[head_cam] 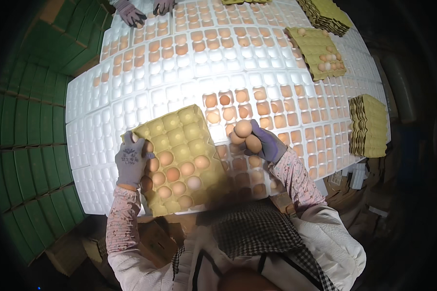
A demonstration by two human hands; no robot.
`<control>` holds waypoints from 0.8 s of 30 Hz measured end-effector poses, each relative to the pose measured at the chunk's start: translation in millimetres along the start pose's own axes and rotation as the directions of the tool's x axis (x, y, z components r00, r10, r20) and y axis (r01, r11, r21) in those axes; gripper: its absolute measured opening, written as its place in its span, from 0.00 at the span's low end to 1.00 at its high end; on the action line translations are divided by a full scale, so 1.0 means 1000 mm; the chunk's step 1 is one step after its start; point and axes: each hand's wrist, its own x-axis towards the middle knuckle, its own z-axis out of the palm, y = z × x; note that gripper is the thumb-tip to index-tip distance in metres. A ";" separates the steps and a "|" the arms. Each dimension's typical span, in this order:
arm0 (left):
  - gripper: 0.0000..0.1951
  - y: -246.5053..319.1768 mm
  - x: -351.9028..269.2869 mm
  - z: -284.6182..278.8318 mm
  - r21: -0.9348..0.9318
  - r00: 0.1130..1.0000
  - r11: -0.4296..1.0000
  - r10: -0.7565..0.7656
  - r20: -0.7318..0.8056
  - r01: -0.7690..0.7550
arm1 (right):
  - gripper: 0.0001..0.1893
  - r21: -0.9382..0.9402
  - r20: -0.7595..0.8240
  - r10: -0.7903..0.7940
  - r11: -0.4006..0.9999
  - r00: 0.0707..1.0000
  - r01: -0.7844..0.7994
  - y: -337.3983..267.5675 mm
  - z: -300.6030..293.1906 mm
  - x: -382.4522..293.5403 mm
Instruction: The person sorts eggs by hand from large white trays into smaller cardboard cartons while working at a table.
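Observation:
My left hand, in a grey glove bearing writing, lies along the left edge of a yellow moulded-pulp egg tray. Its fingers curl around a pale egg at the tray's corner; whether they grip it or the tray is hidden. Brown eggs fill part of the tray's near half, and its far cups hold none. My right hand, gloved in grey and purple, holds three brown eggs above a white foam egg tray. Eggs sit in several of that tray's cups.
White foam trays cover the table, many with eggs. Pulp tray stacks stand at right; another pulp tray holds eggs. Green cartons are stacked at left. Another person's gloved hands work at the far edge. Cardboard boxes lie below.

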 end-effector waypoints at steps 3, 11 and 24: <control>0.19 -0.009 0.002 -0.009 -0.234 0.994 0.966 -0.097 0.050 0.106 | 0.30 0.041 -0.226 -0.011 0.999 0.974 0.020 -0.015 -0.046 -0.005; 0.20 0.203 0.122 -0.002 -0.427 0.984 0.888 0.137 -0.112 -0.172 | 0.17 -0.940 -0.308 -0.712 0.330 0.631 -0.086 -0.031 -0.172 0.064; 0.17 0.340 0.194 0.102 -0.126 0.972 0.964 0.228 -0.058 -0.234 | 0.17 -0.933 -0.058 -0.898 0.203 0.436 0.296 -0.060 -0.180 0.125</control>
